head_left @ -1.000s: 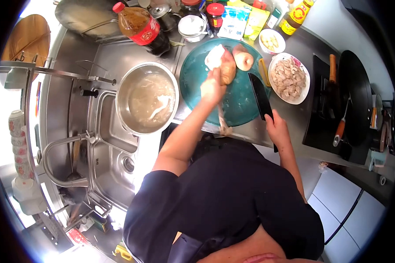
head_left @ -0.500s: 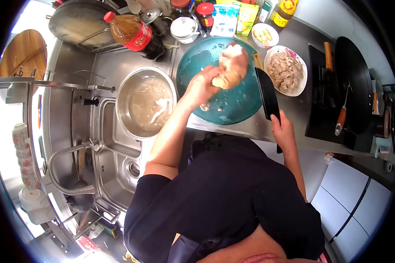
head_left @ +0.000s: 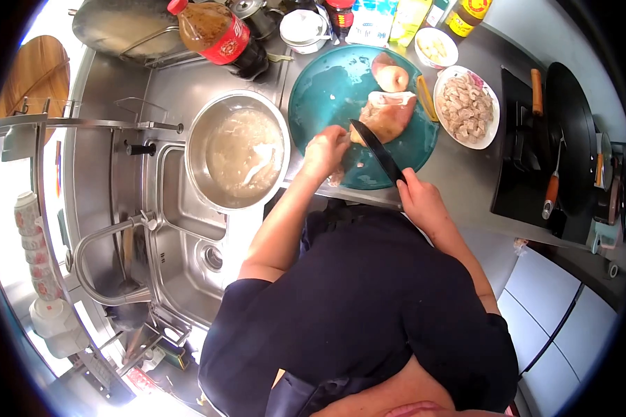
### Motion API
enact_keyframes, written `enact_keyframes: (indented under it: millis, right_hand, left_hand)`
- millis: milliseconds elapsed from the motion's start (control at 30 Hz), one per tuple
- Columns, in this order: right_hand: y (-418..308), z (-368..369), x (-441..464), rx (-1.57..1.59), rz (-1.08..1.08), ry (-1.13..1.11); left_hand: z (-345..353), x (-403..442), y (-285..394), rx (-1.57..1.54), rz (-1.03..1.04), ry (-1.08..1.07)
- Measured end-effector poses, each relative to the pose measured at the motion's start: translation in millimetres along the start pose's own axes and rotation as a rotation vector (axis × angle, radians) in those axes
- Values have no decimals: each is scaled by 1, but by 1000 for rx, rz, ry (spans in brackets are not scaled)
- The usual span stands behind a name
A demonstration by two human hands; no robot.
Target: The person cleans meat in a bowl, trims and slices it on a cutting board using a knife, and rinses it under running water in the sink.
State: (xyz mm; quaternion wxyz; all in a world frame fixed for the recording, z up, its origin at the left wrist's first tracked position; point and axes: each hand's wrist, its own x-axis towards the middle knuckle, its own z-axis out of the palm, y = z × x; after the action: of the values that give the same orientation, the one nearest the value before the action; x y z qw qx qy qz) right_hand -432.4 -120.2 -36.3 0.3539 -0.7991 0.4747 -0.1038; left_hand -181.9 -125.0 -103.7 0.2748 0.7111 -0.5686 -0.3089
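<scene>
On the round green cutting board (head_left: 320, 87) lies a large piece of raw meat (head_left: 389, 118), with a second meat piece (head_left: 391, 75) just behind it. My left hand (head_left: 325, 151) pinches the near left end of the large piece; the exact spot is hidden by the fingers. A black knife (head_left: 377, 147) is held by its handle in my right hand (head_left: 421, 198), its tip touching or just over the meat beside my left fingers. A small scrap (head_left: 336, 176) rests at the board's near edge.
Left of the board, a metal pot (head_left: 236, 149) of cloudy water stands by the sink (head_left: 188, 278). To the right are a plate of cut meat (head_left: 466, 108), a small bowl (head_left: 436, 47) and a wok (head_left: 570, 139). A cola bottle (head_left: 219, 38) and jars stand behind.
The large meat piece was lifted and turned by my left hand and now lies on the board. The knife has moved left from the board's right side to the meat.
</scene>
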Motion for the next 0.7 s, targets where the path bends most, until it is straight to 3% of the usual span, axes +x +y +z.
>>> enact_keyframes:
  millis: [333, 467, 700]
  right_hand:
    - [-2, 16, 2, -182, 53, -96]
    - [-4, 19, 2, -239, 98, -152]
    - [-29, 58, 93, -301, 7, -151]
  left_hand:
    - [6, -9, 6, 92, -50, 9]
    - [19, -17, -3, 106, 43, 35]
    - [27, -20, -6, 91, 147, 72]
